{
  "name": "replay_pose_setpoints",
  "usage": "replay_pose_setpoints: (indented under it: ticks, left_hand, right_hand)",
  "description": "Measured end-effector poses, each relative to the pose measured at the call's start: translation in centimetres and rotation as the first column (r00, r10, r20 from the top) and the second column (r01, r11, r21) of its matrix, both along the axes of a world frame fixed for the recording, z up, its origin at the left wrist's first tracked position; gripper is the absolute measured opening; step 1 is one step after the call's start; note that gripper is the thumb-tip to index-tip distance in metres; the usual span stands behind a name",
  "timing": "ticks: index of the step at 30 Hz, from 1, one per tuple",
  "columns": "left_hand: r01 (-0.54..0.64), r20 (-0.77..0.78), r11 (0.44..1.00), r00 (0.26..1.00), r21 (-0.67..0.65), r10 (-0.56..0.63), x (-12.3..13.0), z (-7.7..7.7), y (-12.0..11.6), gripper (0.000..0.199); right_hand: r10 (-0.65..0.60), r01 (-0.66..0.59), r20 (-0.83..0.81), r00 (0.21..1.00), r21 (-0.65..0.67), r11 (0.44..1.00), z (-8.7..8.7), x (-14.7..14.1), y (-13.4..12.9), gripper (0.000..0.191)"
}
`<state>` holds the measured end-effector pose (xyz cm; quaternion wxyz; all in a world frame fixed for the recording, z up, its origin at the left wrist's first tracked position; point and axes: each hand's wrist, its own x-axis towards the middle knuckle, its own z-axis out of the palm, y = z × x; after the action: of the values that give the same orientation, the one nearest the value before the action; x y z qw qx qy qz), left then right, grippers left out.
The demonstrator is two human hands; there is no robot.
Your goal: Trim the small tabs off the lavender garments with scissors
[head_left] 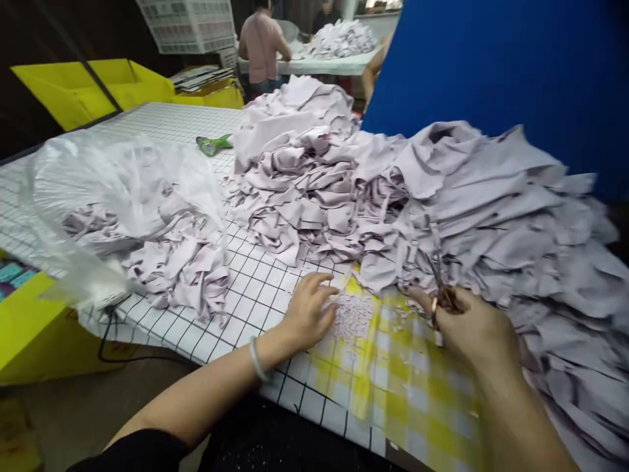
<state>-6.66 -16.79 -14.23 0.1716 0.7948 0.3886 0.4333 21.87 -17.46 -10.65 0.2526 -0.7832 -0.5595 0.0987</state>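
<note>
While the right hand (474,324) gripped scissors (447,297) by the handles right of centre, the left hand (308,313) curved empty; mid-frame cloth (314,196) looked soft, light, best pinched at edges.

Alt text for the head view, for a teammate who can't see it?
The right hand holds scissors beside heaped pale cloth on a grid-patterned table, while the left hand is open near tiny scraps by a yellow checked sheet. More cloth lies at a clear plastic bag on the left.
</note>
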Motion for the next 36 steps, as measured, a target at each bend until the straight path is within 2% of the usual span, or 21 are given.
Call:
replay_pose_setpoints:
  ticks: [2, 4, 5, 7, 8, 10, 12, 14, 15, 16, 17, 18, 19, 21, 24, 26, 28, 31, 32, 35, 36]
  left_hand:
    - [-0.26, -0.141, 0.958, 0.951, 0.118, 0.275, -6.3, -0.6, -1.2, 0.02]
    - [-0.519, -0.229, 0.826, 0.795, 0.221, 0.561, -12.3, -0.2, -0.7, 0.025]
    - [-0.583, -0.28, 0.777, 0.725, 0.235, 0.629, -14.6, 0.2, -0.3, 0.026]
    - [-0.592, -0.386, 0.775, 0.677, 0.221, 0.627, -17.3, 1.2, 0.0, 0.012]
    - [-0.56, -0.413, 0.801, 0.692, 0.21, 0.592, -17.5, 1.8, -0.3, 0.006]
    - [-0.466, -0.347, 0.864, 0.792, 0.188, 0.503, -16.1, 3.0, -1.8, 0.008]
    - [-0.348, -0.153, 0.932, 0.92, 0.097, 0.36, -13.5, 4.2, -3.7, 0.006]
    - [-0.188, 0.082, 0.971, 0.976, -0.149, 0.201, -11.1, 5.1, -5.1, 0.007]
    - [-0.107, 0.185, 0.941, 0.967, -0.32, 0.173, -10.3, 5.4, -5.5, 0.009]
    - [-0.037, 0.276, 0.878, 0.942, -0.477, 0.189, -10.0, 5.6, -5.5, 0.011]
    - [0.009, 0.344, 0.799, 0.906, -0.601, 0.248, -10.1, 5.7, -5.3, 0.015]
    - [0.035, 0.387, 0.726, 0.863, -0.687, 0.324, -10.5, 5.8, -5.0, 0.018]
    - [0.049, 0.407, 0.672, 0.827, -0.739, 0.388, -11.2, 6.0, -4.5, 0.023]
    - [0.068, 0.401, 0.612, 0.812, -0.788, 0.425, -13.0, 6.6, -3.7, 0.029]
    - [0.163, 0.371, 0.536, 0.876, -0.828, 0.308, -15.7, 8.1, -3.3, 0.032]
    - [0.219, 0.367, 0.484, 0.9, -0.847, 0.236, -16.9, 9.0, -3.6, 0.024]
    - [0.252, 0.373, 0.445, 0.904, -0.86, 0.209, -17.2, 9.5, -4.0, 0.019]
    - [0.289, 0.415, 0.429, 0.879, -0.856, 0.235, -16.7, 9.6, -4.3, 0.026]
    - [0.311, 0.444, 0.433, 0.86, -0.846, 0.25, -16.4, 9.6, -4.2, 0.029]
    - [0.389, 0.529, 0.438, 0.807, -0.81, 0.262, -15.6, 9.8, -4.1, 0.032]
    - [0.407, 0.538, 0.432, 0.808, -0.805, 0.24, -15.5, 10.1, -4.0, 0.029]
  right_hand:
    - [-0.005, 0.006, 0.013, 1.0, -0.066, 0.998, -0.8, -0.9, -1.1, 0.049]
    - [0.033, -0.033, -0.015, 0.999, -0.012, 0.999, -0.8, -2.3, -1.5, 0.055]
    - [0.068, -0.066, -0.032, 0.997, 0.049, 0.997, -0.6, -3.2, -1.5, 0.058]
    - [0.139, -0.13, -0.079, 0.987, 0.117, 0.985, -0.2, -5.4, -1.5, 0.061]
    - [0.177, -0.162, -0.128, 0.976, 0.115, 0.98, 0.0, -6.6, -1.6, 0.06]
    - [0.262, -0.249, -0.291, 0.92, 0.084, 0.965, 0.3, -9.6, -1.8, 0.054]
    - [0.354, -0.376, -0.539, 0.764, 0.074, 0.924, 0.2, -13.1, -2.3, 0.047]
    - [0.392, -0.498, -0.782, 0.484, 0.122, 0.858, -0.3, -16.8, -2.7, 0.046]
    - [0.383, -0.542, -0.861, 0.335, 0.157, 0.826, -0.7, -18.6, -2.8, 0.047]
    - [0.366, -0.565, -0.906, 0.213, 0.191, 0.803, -1.0, -20.2, -2.7, 0.047]
    - [0.349, -0.574, -0.928, 0.131, 0.216, 0.79, -1.3, -21.6, -2.5, 0.045]
    - [0.339, -0.572, -0.937, 0.087, 0.232, 0.787, -1.4, -22.7, -2.2, 0.043]
    - [0.332, -0.56, -0.941, 0.069, 0.239, 0.793, -1.4, -23.5, -1.8, 0.041]
    - [0.316, -0.525, -0.947, 0.056, 0.241, 0.816, -0.9, -24.3, -0.5, 0.039]
    - [0.301, -0.471, -0.954, 0.008, 0.262, 0.842, 0.4, -24.3, 1.9, 0.039]
    - [0.309, -0.47, -0.951, -0.004, 0.274, 0.839, 1.0, -24.1, 3.3, 0.037]
    - [0.336, -0.483, -0.939, 0.074, 0.261, 0.836, 1.2, -24.2, 3.9, 0.034]
    - [0.452, -0.475, -0.847, 0.279, 0.287, 0.832, 1.2, -24.6, 3.0, 0.033]
    - [0.499, -0.502, -0.818, 0.286, 0.315, 0.805, 1.2, -24.8, 2.4, 0.035]
    - [0.566, -0.627, -0.816, 0.115, 0.382, 0.678, 1.1, -25.0, 0.2, 0.034]
    - [0.551, -0.632, -0.831, 0.073, 0.389, 0.67, 1.0, -25.0, -0.3, 0.032]
